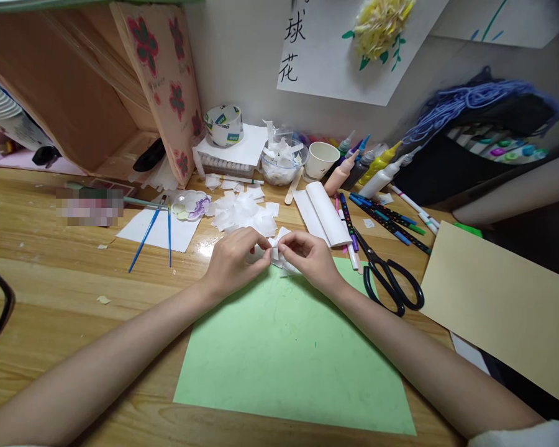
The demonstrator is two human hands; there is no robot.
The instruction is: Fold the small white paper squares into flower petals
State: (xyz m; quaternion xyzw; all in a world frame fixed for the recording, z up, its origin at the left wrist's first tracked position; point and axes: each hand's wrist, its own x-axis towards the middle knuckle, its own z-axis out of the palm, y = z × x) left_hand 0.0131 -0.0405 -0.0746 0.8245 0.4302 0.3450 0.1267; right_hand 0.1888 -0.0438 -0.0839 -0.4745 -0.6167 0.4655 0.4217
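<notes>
My left hand (240,257) and my right hand (310,257) meet over the far edge of a green sheet (289,347). Between their pinched fingertips is a small piece of white paper (274,243), which both hands grip. More white paper scraps lie just under and behind the fingertips. A loose pile of white paper pieces (242,211) lies beyond my left hand. A folded white sheet (323,214) rests beyond my right hand.
Black-handled scissors (391,282) and several pens (386,217) lie at the right. Paint bottles (342,174), a paper cup (321,160) and a bowl of scraps (283,162) stand at the back. Two blue brushes (146,236), a palette (190,205) and a tan board (503,304) flank the sheet.
</notes>
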